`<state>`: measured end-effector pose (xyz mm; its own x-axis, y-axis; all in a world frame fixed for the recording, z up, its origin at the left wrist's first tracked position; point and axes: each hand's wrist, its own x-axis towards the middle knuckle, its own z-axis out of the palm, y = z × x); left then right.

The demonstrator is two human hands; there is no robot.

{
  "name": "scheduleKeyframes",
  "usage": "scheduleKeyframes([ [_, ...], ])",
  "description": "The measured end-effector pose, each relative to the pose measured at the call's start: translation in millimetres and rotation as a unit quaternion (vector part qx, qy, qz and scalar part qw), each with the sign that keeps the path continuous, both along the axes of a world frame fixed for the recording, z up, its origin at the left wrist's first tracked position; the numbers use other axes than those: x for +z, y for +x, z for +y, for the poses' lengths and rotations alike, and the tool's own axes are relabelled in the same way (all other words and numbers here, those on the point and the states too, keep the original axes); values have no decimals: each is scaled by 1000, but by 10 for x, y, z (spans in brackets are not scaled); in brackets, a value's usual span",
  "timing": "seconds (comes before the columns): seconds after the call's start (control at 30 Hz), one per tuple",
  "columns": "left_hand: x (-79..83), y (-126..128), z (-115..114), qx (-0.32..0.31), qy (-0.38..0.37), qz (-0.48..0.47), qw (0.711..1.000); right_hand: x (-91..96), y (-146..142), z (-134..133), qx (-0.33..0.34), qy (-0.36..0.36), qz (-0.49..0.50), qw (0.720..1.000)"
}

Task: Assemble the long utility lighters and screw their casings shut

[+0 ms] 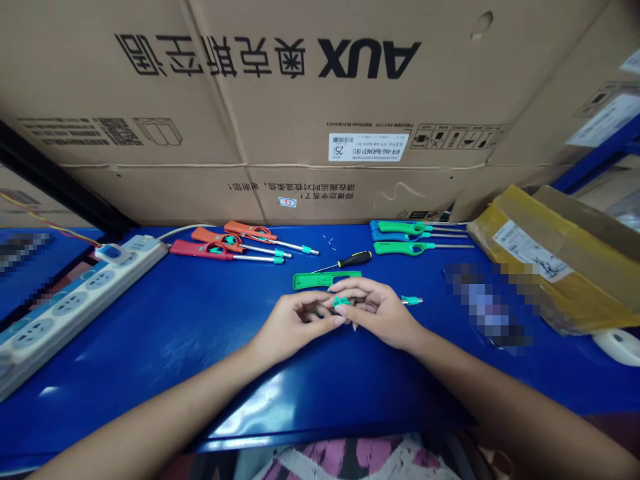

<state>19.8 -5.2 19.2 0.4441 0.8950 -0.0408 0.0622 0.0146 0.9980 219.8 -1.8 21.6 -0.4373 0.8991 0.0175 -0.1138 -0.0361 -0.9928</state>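
Both my hands meet at the middle of the blue table (175,320). My left hand (295,323) and my right hand (377,310) are closed together round a green lighter part (341,301); its metal tip with a teal end (413,301) sticks out to the right of my right hand. Just beyond my fingers lies a flat green lighter shell (325,279). A black-handled screwdriver (350,261) lies behind it.
Three red and orange long lighters (225,245) lie at the back left, green and blue ones (415,237) at the back right. A white power strip (65,307) runs along the left. Large cardboard boxes (310,100) wall the back; a yellow-taped parcel (550,267) sits right.
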Motion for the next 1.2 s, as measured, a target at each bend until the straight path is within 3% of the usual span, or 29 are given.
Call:
scheduleKeyframes([
  [0.13,1,13,-8,-15,-3,9,1000,11,16,19,8,36,13,999],
  [0.23,-27,20,-9,-7,-14,7,1000,20,14,31,-19,107,-25,994],
  [0.33,-49,26,-17,-16,-14,1,1000,24,1,30,-27,126,-47,991],
  [0.53,-41,44,-34,-2,-9,-2,1000,9,-34,15,-22,51,16,998],
  [0.77,46,86,-28,-21,-110,-80,991,23,-49,13,-7,-40,91,995],
  [0.87,98,89,-25,-35,-134,-94,986,27,-51,14,5,-46,87,995],
  [1.03,105,75,-24,2,-161,-112,981,49,-39,-7,3,77,-7,997],
  [1.2,82,63,-8,20,-208,-143,967,77,0,-35,-9,238,-103,966],
])
